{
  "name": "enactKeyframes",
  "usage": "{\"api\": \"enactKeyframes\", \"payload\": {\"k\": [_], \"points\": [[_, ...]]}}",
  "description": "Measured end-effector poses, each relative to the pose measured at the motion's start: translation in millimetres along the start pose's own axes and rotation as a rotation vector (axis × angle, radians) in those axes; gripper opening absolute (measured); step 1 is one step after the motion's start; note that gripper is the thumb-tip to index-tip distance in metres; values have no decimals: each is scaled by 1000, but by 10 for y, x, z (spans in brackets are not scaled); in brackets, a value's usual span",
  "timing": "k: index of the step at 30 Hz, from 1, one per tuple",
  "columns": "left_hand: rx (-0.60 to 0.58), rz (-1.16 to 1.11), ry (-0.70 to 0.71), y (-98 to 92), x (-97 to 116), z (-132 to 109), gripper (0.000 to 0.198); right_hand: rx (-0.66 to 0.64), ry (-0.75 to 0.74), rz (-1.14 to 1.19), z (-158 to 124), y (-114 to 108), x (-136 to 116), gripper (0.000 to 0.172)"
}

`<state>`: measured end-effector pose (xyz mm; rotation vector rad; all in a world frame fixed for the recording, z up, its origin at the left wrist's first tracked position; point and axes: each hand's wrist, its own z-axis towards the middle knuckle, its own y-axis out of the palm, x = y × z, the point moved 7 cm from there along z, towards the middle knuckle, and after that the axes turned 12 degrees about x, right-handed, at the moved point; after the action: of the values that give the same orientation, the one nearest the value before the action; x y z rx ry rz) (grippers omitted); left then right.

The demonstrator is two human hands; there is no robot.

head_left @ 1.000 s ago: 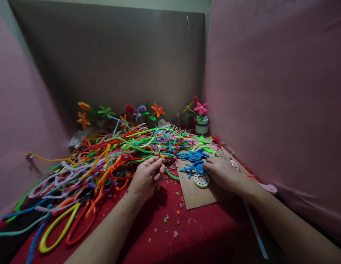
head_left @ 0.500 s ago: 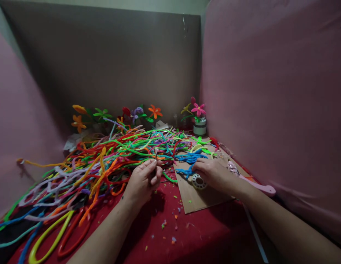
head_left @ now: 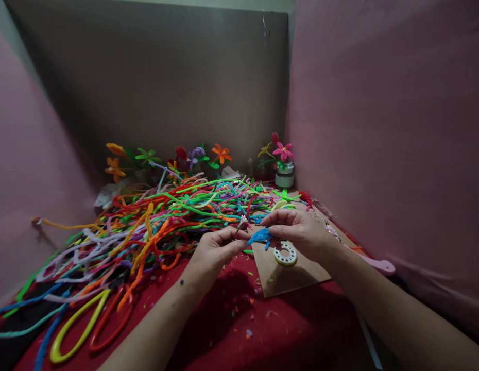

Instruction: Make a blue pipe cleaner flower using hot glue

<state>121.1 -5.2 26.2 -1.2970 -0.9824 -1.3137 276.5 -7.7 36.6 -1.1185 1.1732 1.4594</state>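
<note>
My right hand [head_left: 303, 232] pinches a bent blue pipe-cleaner piece [head_left: 259, 236] above the cardboard. Close beside it, my left hand [head_left: 218, 250] is closed on a thin dark stem with a pale pink tip [head_left: 243, 221] sticking up past the fingers. The blue piece reaches the left fingertips; whether they grip it too, I cannot tell. Below the right hand, a white ring-shaped tape roll [head_left: 278, 257] lies on the cardboard sheet [head_left: 307, 273]. More blue pipe cleaners [head_left: 256, 218] lie just behind the hands, partly hidden.
A large heap of coloured pipe cleaners [head_left: 147, 226] spreads across the left of the red cloth [head_left: 208, 330]. Pipe-cleaner flowers [head_left: 222, 153] and a small jar [head_left: 285, 178] stand at the back. Yellow-handled [head_left: 56, 342] and red loops lie front left; a pink strip-like handle [head_left: 380, 265] sits right.
My right hand has lifted a blue piece off the cardboard and brought it left to my left hand. The tape roll is now uncovered. The view has shifted slightly.
</note>
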Motion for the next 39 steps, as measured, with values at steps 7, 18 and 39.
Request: {"api": "enactKeyframes", "payload": {"k": [7,18,39], "points": [[-40,27,-61,38,10,-60,14,-29,-18,-2,46,49,-66,16],[140,-328,-107,-178,-99,90,17,47,-350,-1173,269,-339,-126,10],[56,913,785,275,78,-13,18,207,-464,-1363,320,-443,-375,21]]}}
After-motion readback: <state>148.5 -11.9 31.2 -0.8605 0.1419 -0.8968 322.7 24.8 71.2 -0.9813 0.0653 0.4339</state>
